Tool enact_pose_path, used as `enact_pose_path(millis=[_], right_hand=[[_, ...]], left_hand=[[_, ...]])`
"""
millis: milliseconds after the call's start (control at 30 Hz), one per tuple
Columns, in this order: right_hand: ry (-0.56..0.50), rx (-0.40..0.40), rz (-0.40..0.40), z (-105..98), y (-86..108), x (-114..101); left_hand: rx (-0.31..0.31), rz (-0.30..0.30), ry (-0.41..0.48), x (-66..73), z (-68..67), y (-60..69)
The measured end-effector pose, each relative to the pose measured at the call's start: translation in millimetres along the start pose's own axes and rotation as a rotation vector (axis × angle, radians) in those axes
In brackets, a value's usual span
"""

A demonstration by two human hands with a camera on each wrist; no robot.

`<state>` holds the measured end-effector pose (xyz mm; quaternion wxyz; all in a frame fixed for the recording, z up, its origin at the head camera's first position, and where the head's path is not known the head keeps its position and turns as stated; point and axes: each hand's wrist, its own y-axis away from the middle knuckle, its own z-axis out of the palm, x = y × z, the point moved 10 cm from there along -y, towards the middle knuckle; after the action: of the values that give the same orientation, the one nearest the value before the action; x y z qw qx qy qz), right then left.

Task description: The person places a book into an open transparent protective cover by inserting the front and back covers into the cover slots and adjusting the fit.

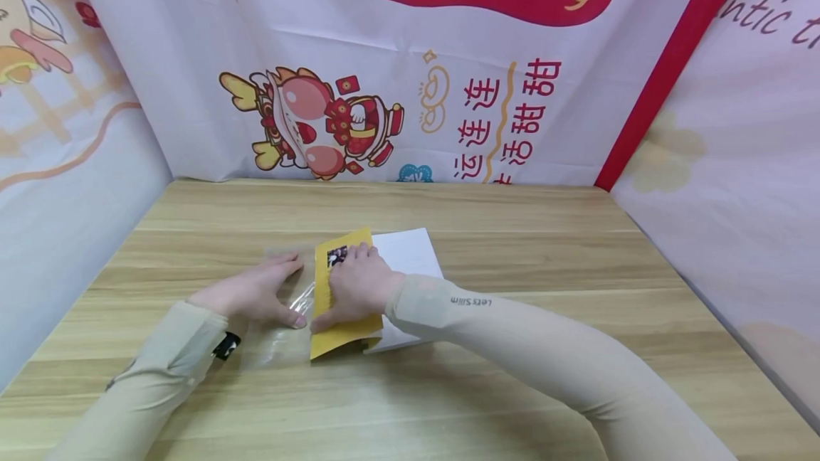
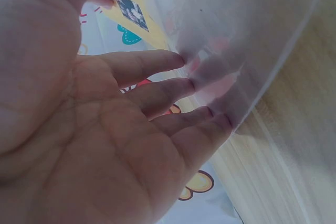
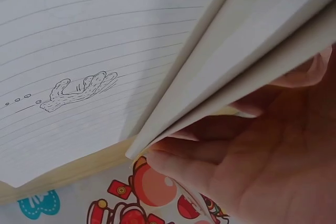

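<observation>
A notebook with a yellow cover (image 1: 346, 336) lies opened on the table, its cover tilted up from the white pages (image 1: 406, 251). My right hand (image 1: 359, 287) holds the cover from its outer side, thumb at the left edge, fingers towards the far edge. Lined paper (image 3: 94, 30) with a small hand drawing fills the right wrist view. To the left lies a clear plastic sheet (image 1: 275, 347), reaching the cover's left edge. My left hand (image 1: 256, 294) rests on it with thumb and fingers spread; its straight fingertips touch the plastic (image 2: 231, 40) in the left wrist view.
The wooden table (image 1: 544, 247) runs back to a hanging printed cloth (image 1: 384, 34) with cartoon figures and red bands. More cloth hangs along the left side (image 1: 70, 233) and the right side (image 1: 737, 233).
</observation>
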<state>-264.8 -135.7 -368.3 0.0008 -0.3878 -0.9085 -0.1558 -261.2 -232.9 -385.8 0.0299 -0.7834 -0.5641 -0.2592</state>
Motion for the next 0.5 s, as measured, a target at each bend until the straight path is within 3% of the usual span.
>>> enact_pose_path(millis=[200, 500], right_hand=[[-0.032, -0.105, 0.033, 7, 6.2, 5], [-0.069, -0.214, 0.016, 19, 9.8, 7]], left_hand=[[0.001, 0.005, -0.004, -0.4, 0.2, -0.4], [-0.015, -0.015, -0.012, -1.6, 2.2, -1.1]])
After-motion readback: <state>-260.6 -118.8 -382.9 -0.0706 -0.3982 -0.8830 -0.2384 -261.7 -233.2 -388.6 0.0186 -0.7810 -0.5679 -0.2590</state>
